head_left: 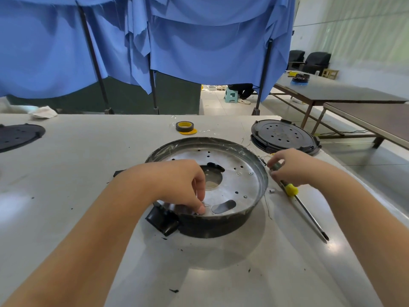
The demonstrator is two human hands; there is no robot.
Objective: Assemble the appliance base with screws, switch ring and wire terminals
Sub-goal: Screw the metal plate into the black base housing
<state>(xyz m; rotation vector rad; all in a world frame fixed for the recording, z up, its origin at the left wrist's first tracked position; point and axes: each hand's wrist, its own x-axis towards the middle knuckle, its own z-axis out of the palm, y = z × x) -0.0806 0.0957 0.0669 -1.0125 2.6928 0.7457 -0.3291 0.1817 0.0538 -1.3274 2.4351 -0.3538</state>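
The round appliance base [254,187], a black shell with a silver perforated metal plate inside, lies on the white table in front of me. My left hand [183,182] reaches into it, fingertips curled down and pinching a small screw or washer at the near rim of the plate. My right hand [290,167] is just right of the base, gripping the clear handle of a screwdriver [307,209] with a yellow collar; its shaft lies on the table pointing toward me. A black switch housing [162,220] sticks out of the base at the near left.
A black perforated bottom cover [284,136] lies at the back right, another black cover [17,136] at the far left. A roll of black and yellow tape [184,126] sits behind the base. A small white part [272,191] and thin wires lie right of the base.
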